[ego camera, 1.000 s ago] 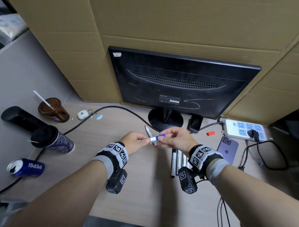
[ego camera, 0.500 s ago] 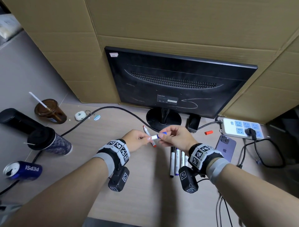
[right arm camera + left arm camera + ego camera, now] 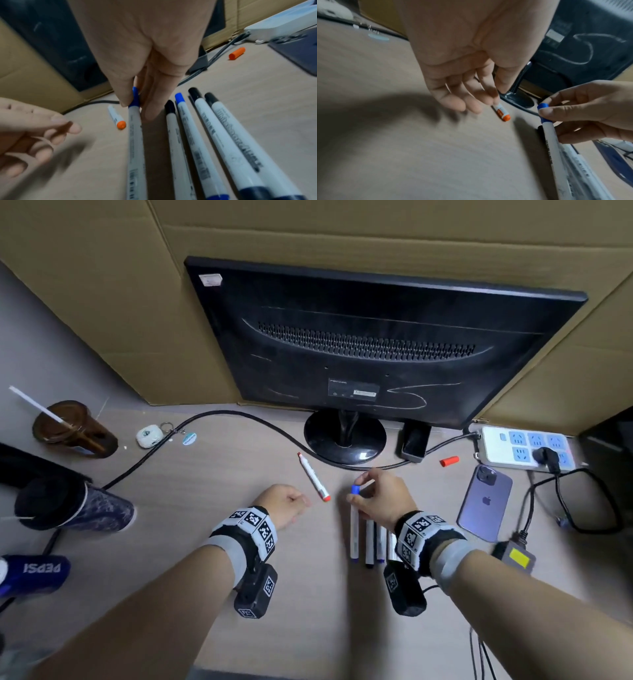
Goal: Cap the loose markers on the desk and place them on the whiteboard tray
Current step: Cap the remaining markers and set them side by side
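My right hand pinches the blue cap end of a capped blue marker, which lies on the desk at the left of a row of several capped markers. My left hand hovers over the desk with relaxed fingers and holds nothing. Between the hands lies an uncapped red marker. Its red cap lies apart, near the power strip. No whiteboard tray is in view.
A black monitor on a round stand stands at the back, with a cable running left. A purple phone and power strip lie right. Cups and a can stand left.
The hands have parted. My right hand has brought the blue marker down beside the row of markers. My left hand has let go and moved left and lower.
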A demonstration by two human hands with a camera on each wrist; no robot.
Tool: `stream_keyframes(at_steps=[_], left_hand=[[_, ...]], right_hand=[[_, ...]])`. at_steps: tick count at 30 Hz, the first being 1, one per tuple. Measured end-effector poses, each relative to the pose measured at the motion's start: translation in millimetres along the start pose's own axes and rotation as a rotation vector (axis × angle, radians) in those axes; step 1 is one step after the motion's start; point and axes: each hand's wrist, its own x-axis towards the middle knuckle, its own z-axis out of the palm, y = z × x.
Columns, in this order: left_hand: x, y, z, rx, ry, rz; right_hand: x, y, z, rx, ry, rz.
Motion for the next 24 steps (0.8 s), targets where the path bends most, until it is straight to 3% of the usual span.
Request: stream_keyframes(at_steps=[4,11,17,24], left_hand=[[13,-11,2,0.111,0.097,-0.057],[25,4,8,0.094,0.165,-0.033],[41,37,11,0.172,0.223,-0.111],[61,47,24,0.213,0.268,-0.229]], right_hand=[[10,5,17,-0.221,0.016,0.007],[21,2,24,-0.437,0.026,-0.076],[26,3,0,-0.408,0.129,-0.069],[25,35,-50,-0.417,0.241,0.058]])
